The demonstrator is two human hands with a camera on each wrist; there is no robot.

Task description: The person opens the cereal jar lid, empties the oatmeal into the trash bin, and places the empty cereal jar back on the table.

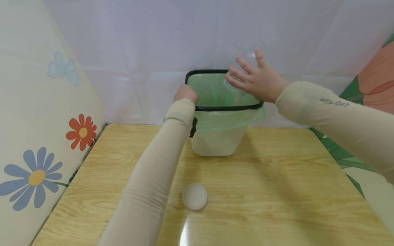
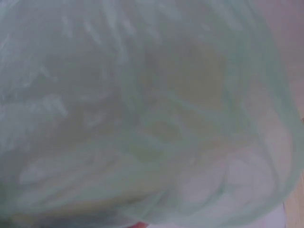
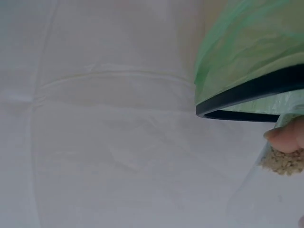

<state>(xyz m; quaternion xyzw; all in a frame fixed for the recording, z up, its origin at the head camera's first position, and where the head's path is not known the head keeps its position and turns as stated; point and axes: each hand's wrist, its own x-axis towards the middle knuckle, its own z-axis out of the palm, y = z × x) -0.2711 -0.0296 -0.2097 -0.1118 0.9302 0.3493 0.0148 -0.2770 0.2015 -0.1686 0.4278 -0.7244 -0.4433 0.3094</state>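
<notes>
A white trash bin (image 1: 215, 145) with a black rim (image 1: 227, 108) and a green bag liner (image 1: 209, 89) stands near the table's back edge. At its left rim, my left hand (image 1: 186, 93) grips the edge, its fingertips mostly hidden. The liner fills the left wrist view. Above the right side of the opening, my right hand (image 1: 253, 77) holds a clear plastic jar (image 1: 248, 56), tilted toward the bin. The right wrist view shows my thumb (image 3: 289, 135) on the jar and light brown granules (image 3: 285, 164) inside it.
A round beige lid (image 1: 195, 197) lies on the wooden table (image 1: 261, 205) in front of the bin. Behind the bin hangs a white cloth (image 1: 147, 41). Panels with painted flowers (image 1: 37, 177) stand on the left and right.
</notes>
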